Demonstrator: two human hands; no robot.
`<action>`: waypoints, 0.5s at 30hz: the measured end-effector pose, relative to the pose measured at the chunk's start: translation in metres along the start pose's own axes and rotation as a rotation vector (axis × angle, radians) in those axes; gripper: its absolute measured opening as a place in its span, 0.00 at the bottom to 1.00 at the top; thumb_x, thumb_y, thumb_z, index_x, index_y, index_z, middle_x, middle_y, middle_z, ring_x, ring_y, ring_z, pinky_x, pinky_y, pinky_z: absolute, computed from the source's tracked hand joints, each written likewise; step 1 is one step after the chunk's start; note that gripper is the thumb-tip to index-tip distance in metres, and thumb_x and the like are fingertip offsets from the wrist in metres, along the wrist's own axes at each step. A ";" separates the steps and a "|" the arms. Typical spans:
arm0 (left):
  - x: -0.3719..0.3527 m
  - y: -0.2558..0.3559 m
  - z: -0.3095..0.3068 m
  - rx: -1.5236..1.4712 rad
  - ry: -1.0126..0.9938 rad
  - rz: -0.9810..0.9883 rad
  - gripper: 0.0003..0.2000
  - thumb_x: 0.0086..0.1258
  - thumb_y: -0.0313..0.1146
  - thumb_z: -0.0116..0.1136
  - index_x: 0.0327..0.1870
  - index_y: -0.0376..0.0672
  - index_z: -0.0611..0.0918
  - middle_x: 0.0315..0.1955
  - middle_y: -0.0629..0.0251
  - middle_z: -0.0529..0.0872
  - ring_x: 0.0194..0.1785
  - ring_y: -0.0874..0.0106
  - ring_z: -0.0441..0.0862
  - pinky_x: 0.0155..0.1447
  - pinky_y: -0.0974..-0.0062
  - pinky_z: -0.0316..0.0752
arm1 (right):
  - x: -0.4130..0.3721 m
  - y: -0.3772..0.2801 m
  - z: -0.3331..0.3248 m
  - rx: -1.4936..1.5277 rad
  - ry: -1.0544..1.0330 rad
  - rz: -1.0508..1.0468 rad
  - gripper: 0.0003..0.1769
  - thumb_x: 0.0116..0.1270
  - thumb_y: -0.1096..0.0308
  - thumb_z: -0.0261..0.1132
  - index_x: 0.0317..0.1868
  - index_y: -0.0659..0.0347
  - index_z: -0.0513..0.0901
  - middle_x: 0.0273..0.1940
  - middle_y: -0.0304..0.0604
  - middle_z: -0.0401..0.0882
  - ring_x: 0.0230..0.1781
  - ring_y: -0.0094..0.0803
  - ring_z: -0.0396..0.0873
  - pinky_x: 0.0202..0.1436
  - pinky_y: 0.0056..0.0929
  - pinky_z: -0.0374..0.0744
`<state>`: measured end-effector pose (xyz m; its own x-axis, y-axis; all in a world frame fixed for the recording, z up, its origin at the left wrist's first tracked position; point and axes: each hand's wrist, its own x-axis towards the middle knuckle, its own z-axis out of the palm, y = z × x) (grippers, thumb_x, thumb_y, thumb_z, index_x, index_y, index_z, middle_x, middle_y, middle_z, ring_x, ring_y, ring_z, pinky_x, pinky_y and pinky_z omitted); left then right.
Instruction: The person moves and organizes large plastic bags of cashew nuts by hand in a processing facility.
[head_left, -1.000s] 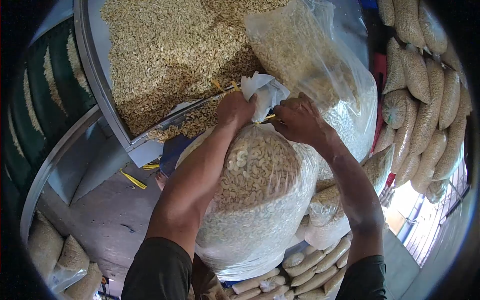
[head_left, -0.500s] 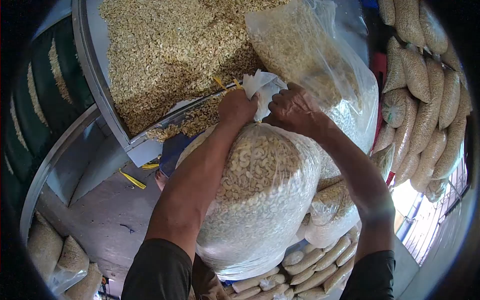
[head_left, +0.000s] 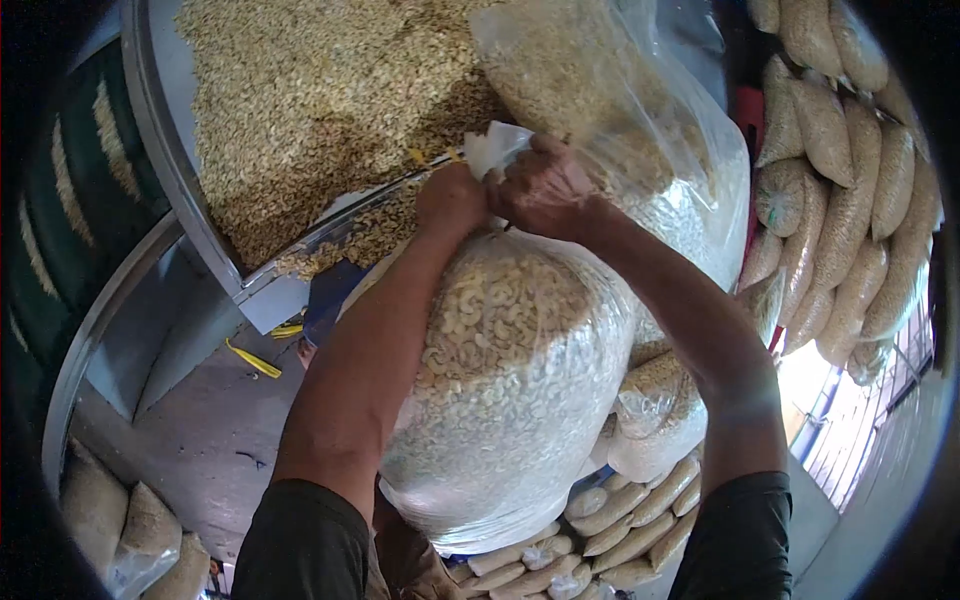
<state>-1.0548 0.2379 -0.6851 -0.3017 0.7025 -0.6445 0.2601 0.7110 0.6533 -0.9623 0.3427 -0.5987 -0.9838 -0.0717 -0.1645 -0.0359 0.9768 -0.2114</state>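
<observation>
A metal table [head_left: 200,215] carries a loose heap of cashews [head_left: 300,90]; the grey floor [head_left: 200,440] below bears a yellow strap [head_left: 252,360] and filled sacks [head_left: 120,520]

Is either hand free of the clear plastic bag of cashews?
No, left hand and right hand both grip the bunched top of the clear plastic cashew bag.

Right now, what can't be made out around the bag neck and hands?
All head view:
- Left hand, fisted on the bag neck: fingertips hidden behind its own knuckles.
- Right hand: what it pinches is hidden under its curled fingers.
- Bag neck: any tie or knot is covered by both hands.
- Cashew bag: the left forearm covers part of it.
- Tray: cut off by the top edge.
</observation>
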 end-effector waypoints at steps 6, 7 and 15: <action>-0.002 0.009 -0.016 0.009 -0.080 -0.129 0.25 0.63 0.53 0.57 0.41 0.35 0.85 0.41 0.44 0.85 0.47 0.51 0.84 0.49 0.58 0.78 | 0.000 -0.018 0.005 -0.282 -0.087 0.103 0.07 0.58 0.67 0.59 0.34 0.59 0.80 0.18 0.35 0.74 0.22 0.36 0.73 0.35 0.38 0.69; -0.002 0.002 -0.012 0.020 -0.082 -0.138 0.25 0.63 0.53 0.57 0.41 0.35 0.85 0.41 0.44 0.85 0.47 0.51 0.84 0.49 0.58 0.78 | 0.000 -0.020 0.004 -0.287 -0.079 0.144 0.06 0.57 0.65 0.59 0.34 0.54 0.80 0.18 0.35 0.74 0.23 0.35 0.73 0.39 0.37 0.70; -0.005 0.008 -0.014 -0.105 0.012 -0.158 0.27 0.62 0.55 0.56 0.41 0.33 0.84 0.42 0.43 0.85 0.47 0.48 0.83 0.52 0.57 0.77 | -0.036 -0.003 -0.122 -0.266 -0.504 0.850 0.08 0.66 0.62 0.57 0.32 0.51 0.82 0.29 0.38 0.79 0.34 0.37 0.79 0.44 0.34 0.72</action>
<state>-1.0642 0.2400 -0.6711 -0.3418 0.5819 -0.7379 0.1119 0.8048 0.5829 -0.9484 0.3669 -0.4747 -0.5159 0.6487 -0.5595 0.5406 0.7532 0.3748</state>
